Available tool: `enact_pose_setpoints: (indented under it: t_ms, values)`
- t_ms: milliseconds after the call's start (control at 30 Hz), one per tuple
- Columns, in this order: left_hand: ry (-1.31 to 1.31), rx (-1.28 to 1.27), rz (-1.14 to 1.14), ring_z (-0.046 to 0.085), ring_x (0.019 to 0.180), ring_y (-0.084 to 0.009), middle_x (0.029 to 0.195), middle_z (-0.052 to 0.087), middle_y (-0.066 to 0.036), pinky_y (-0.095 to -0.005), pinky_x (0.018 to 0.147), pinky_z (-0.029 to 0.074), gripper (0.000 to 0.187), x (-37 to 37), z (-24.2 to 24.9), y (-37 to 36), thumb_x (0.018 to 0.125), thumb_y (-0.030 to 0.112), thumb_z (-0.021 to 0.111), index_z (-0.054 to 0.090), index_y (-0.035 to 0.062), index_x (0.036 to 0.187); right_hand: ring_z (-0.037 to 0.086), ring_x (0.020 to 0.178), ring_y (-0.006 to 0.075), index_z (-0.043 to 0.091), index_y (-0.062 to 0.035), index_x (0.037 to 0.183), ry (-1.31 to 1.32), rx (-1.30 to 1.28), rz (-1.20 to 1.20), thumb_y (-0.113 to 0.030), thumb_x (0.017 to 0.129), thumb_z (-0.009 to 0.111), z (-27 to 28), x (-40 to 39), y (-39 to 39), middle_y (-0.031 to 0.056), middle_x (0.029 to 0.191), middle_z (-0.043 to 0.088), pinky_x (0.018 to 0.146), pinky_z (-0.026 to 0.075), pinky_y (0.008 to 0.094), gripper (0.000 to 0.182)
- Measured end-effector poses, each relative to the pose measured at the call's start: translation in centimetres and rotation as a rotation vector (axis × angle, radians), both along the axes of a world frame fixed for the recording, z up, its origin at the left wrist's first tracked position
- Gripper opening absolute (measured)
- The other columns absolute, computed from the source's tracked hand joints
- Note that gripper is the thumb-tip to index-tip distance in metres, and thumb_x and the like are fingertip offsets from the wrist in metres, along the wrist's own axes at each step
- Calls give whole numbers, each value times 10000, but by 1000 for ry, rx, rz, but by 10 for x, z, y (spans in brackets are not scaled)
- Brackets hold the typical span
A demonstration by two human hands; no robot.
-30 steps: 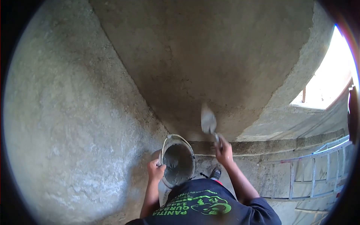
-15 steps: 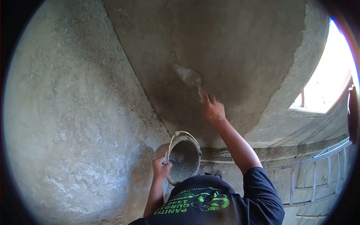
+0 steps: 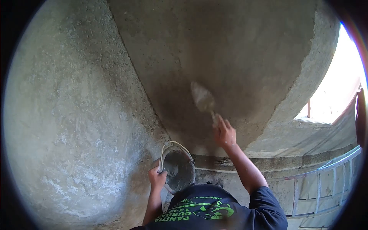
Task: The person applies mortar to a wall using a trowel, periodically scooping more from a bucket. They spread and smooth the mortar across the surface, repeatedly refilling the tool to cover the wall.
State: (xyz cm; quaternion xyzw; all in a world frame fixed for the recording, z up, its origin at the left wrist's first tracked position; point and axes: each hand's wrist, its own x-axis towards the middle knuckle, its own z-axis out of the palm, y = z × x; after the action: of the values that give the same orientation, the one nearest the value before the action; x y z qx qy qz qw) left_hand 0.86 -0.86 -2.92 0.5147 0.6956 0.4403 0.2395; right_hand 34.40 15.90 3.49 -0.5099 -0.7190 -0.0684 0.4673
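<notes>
My right hand (image 3: 225, 133) is closed around the handle of a pointed trowel (image 3: 202, 97). The trowel's blade, smeared with grey mortar, overlaps the damp, darker plaster of the wall (image 3: 230, 73) in front of me. Lower down, my left hand (image 3: 157, 178) grips the near left side of a bucket (image 3: 193, 172), thumb over the rim. The bucket is tilted with its mouth facing me, and grey mortar (image 3: 177, 182) coats its inside. Its wire handle (image 3: 178, 143) stands up along the top of the rim.
A rough, pale wall (image 3: 84, 126) meets the plastered one at a slanting corner on the left. Bright light enters through an opening (image 3: 333, 88) at the right. Below it is a metal ladder-like frame (image 3: 318, 188). A ledge (image 3: 283, 163) runs along the wall's foot.
My right hand has drawn the trowel down and slightly right across the wall. My left hand and the bucket have shifted a little down and to the left.
</notes>
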Motion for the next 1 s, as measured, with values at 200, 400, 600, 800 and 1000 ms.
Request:
enact_pose_setpoints:
  t_ms: [200,400,600,800,1000]
  values:
    - [-116,15,11,430,492,-103,504,438,-60,-349,480,361,163,0,-22,3,673,91,668,546,-6,626,682,778,414,484,-175,1443,69,-31,-57,-246,943,624,80,-13,45,187,995,635,647,572,501,523]
    - [-49,7,-56,425,487,-112,497,452,-57,-362,480,364,178,4,-7,5,676,105,673,547,-7,621,700,811,402,428,-193,1465,-371,-299,-59,-264,939,623,9,-15,43,174,1026,636,661,579,513,565]
    - [31,31,-124,419,481,-115,493,453,-72,-366,474,357,199,6,9,5,672,113,674,530,-3,598,696,768,389,487,-204,1440,-136,-200,-4,-278,943,626,-10,-3,8,175,1008,635,631,578,499,521]
    - [-6,3,-112,420,489,-94,498,461,-44,-355,470,353,177,11,6,9,675,104,665,546,-8,604,681,773,392,488,-196,1453,-8,6,4,-261,940,621,69,2,36,140,1031,638,623,565,501,534]
    - [-110,-9,-114,490,534,-70,535,528,-6,-327,494,410,120,21,20,7,690,90,656,618,-18,654,711,974,449,276,-217,1599,-561,-436,-97,-306,853,726,15,19,43,200,1495,489,827,599,510,876]
